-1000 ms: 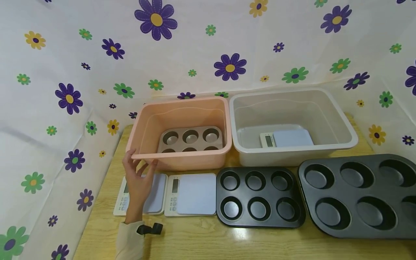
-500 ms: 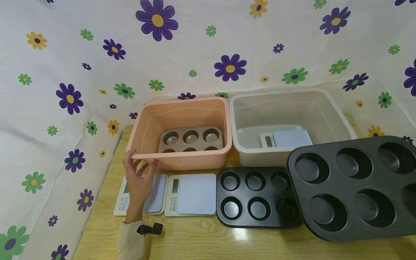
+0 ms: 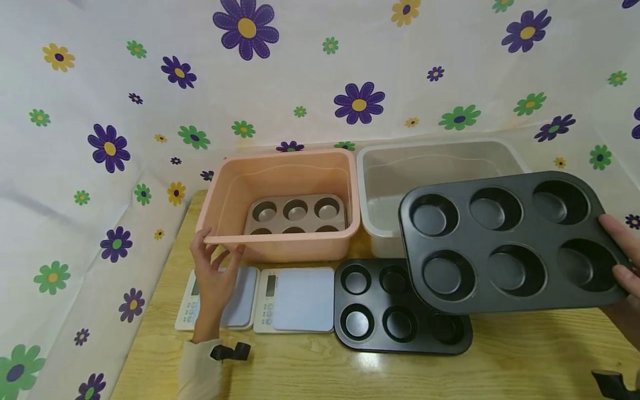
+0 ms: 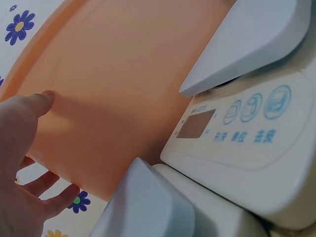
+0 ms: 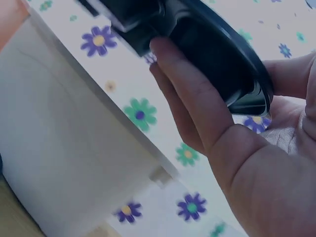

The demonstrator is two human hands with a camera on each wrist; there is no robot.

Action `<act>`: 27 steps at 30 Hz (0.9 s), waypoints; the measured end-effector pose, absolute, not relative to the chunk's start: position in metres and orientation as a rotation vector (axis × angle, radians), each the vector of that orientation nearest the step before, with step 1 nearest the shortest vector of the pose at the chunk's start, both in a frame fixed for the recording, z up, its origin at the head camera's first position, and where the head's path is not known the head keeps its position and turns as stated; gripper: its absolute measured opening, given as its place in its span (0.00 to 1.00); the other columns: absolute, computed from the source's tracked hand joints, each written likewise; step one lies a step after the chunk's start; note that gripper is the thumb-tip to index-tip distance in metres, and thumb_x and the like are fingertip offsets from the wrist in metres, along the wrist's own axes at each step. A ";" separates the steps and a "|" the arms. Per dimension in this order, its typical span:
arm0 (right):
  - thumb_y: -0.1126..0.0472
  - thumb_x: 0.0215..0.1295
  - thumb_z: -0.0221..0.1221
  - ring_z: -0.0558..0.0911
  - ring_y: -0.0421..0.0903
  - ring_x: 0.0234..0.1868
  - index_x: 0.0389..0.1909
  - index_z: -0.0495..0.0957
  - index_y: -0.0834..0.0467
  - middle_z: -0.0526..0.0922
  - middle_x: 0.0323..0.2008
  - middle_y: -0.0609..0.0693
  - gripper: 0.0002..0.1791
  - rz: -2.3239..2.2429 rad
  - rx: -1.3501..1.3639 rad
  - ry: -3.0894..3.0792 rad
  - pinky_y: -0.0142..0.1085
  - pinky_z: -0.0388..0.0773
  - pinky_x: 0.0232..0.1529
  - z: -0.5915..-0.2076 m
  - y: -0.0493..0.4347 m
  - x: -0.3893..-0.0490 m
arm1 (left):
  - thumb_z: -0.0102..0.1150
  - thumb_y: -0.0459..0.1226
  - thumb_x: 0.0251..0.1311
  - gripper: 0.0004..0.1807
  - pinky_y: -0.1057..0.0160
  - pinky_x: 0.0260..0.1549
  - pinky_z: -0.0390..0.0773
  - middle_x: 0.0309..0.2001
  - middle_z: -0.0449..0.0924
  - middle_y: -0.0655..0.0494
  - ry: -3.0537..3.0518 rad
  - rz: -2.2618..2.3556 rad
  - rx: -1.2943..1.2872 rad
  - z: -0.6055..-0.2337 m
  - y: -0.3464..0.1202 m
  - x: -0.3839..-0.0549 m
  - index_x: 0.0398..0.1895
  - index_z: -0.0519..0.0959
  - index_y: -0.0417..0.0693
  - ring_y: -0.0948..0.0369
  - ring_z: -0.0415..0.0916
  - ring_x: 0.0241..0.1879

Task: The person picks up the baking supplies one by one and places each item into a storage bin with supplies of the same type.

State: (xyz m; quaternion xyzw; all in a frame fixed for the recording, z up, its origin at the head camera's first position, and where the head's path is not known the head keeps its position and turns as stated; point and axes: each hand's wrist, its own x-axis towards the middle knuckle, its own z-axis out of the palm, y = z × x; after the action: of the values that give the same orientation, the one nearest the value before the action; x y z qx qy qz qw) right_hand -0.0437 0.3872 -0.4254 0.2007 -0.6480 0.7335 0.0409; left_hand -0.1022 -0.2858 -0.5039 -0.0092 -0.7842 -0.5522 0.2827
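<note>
Head view: right hand (image 3: 628, 282) grips the large 6-cup pan (image 3: 515, 238), now farther left; left hand (image 3: 214, 280) holds peach bin (image 3: 295, 251).

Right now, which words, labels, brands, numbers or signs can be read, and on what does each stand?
"开关" on the digital kitchen scale, left, slightly blurred.
"单位" same scale, middle, likewise.
"去皮" same scale, right, likewise.
Too blurred: button symbols, line above the display.
Too small: panel marks on the scales, head view.
None visible: held muffin pan, peach tub.
</note>
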 end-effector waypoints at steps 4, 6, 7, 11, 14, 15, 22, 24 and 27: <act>0.77 0.86 0.29 0.75 0.37 0.78 0.90 0.35 0.60 0.41 0.91 0.47 0.37 2.368 0.656 -1.992 0.32 0.84 0.67 -0.417 0.370 -0.054 | 0.73 0.22 0.63 0.47 0.78 0.59 0.81 0.81 0.60 0.46 -2.095 -1.475 -0.020 -0.503 -0.285 -0.102 0.81 0.58 0.43 0.40 0.73 0.69; 0.79 0.85 0.29 0.76 0.39 0.78 0.90 0.36 0.60 0.39 0.91 0.48 0.38 2.436 0.697 -1.953 0.34 0.84 0.68 -0.415 0.362 -0.059 | 0.73 0.22 0.63 0.47 0.77 0.59 0.81 0.81 0.60 0.46 -2.097 -1.468 -0.017 -0.502 -0.285 -0.101 0.81 0.58 0.43 0.41 0.73 0.69; 0.80 0.85 0.29 0.77 0.40 0.76 0.90 0.36 0.60 0.39 0.90 0.48 0.38 2.470 0.716 -1.922 0.35 0.84 0.67 -0.415 0.358 -0.062 | 0.73 0.22 0.63 0.47 0.77 0.59 0.81 0.80 0.60 0.46 -2.094 -1.471 -0.020 -0.502 -0.285 -0.101 0.81 0.58 0.42 0.41 0.73 0.68; 0.80 0.84 0.28 0.79 0.43 0.76 0.90 0.36 0.62 0.42 0.90 0.47 0.37 2.586 0.800 -1.782 0.37 0.85 0.67 -0.410 0.336 -0.072 | 0.73 0.22 0.63 0.47 0.76 0.59 0.81 0.80 0.61 0.47 -2.094 -1.484 -0.024 -0.501 -0.284 -0.101 0.81 0.58 0.42 0.43 0.73 0.68; 0.81 0.83 0.27 0.80 0.48 0.75 0.89 0.34 0.64 0.46 0.90 0.51 0.38 2.681 0.889 -1.611 0.40 0.86 0.67 -0.408 0.318 -0.081 | 0.73 0.22 0.63 0.47 0.75 0.60 0.81 0.80 0.62 0.47 -2.088 -1.483 -0.029 -0.500 -0.284 -0.102 0.82 0.58 0.43 0.46 0.74 0.68; 0.81 0.82 0.27 0.80 0.49 0.75 0.89 0.34 0.64 0.46 0.90 0.52 0.38 2.712 0.907 -1.560 0.40 0.86 0.66 -0.408 0.312 -0.085 | 0.73 0.22 0.63 0.47 0.75 0.60 0.81 0.80 0.62 0.47 -2.085 -1.480 -0.034 -0.500 -0.284 -0.102 0.82 0.58 0.43 0.46 0.74 0.68; 0.82 0.81 0.28 0.81 0.55 0.75 0.89 0.32 0.64 0.46 0.90 0.58 0.40 2.836 0.995 -1.359 0.44 0.85 0.69 -0.404 0.278 -0.104 | 0.72 0.21 0.62 0.46 0.74 0.58 0.82 0.77 0.63 0.45 -2.060 -1.473 -0.055 -0.501 -0.283 -0.103 0.80 0.59 0.41 0.45 0.75 0.68; 0.82 0.81 0.29 0.80 0.53 0.76 0.89 0.32 0.63 0.41 0.91 0.55 0.40 2.831 0.989 -1.387 0.43 0.84 0.69 -0.402 0.270 -0.107 | 0.72 0.21 0.63 0.46 0.74 0.58 0.82 0.77 0.63 0.46 -2.060 -1.474 -0.052 -0.503 -0.282 -0.103 0.80 0.59 0.41 0.42 0.75 0.68; 0.82 0.81 0.31 0.79 0.48 0.77 0.90 0.34 0.60 0.36 0.91 0.54 0.42 2.781 0.934 -1.514 0.39 0.84 0.68 -0.398 0.260 -0.111 | 0.71 0.22 0.64 0.45 0.74 0.59 0.82 0.78 0.62 0.47 -2.062 -1.479 -0.045 -0.504 -0.283 -0.103 0.81 0.59 0.41 0.39 0.73 0.69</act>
State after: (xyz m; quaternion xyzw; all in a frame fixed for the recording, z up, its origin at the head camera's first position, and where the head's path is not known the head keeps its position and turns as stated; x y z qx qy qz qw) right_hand -0.1105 0.2601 -0.3983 0.2822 -0.4572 0.8397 -0.0797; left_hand -0.1031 -0.2825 -0.5039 -0.0170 -0.7757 -0.5565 0.2972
